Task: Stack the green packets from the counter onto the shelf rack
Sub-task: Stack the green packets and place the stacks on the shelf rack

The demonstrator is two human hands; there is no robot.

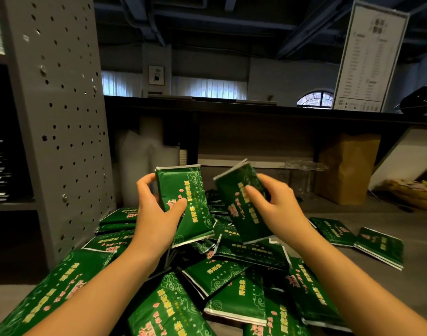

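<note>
Left hand (154,214) holds upright packet (195,214); right hand (280,209) holds tilted packet (232,190).

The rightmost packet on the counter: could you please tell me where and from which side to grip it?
Probably by its near silver edge, approached from above and the near side: the packet lies flat on the counter, with that edge free.

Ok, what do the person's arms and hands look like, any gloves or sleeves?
No gloves: the left hand and right hand are bare, with no rings showing. The left forearm and right forearm are bare too; no sleeve, watch or band is in view down to the frame edge.
</note>
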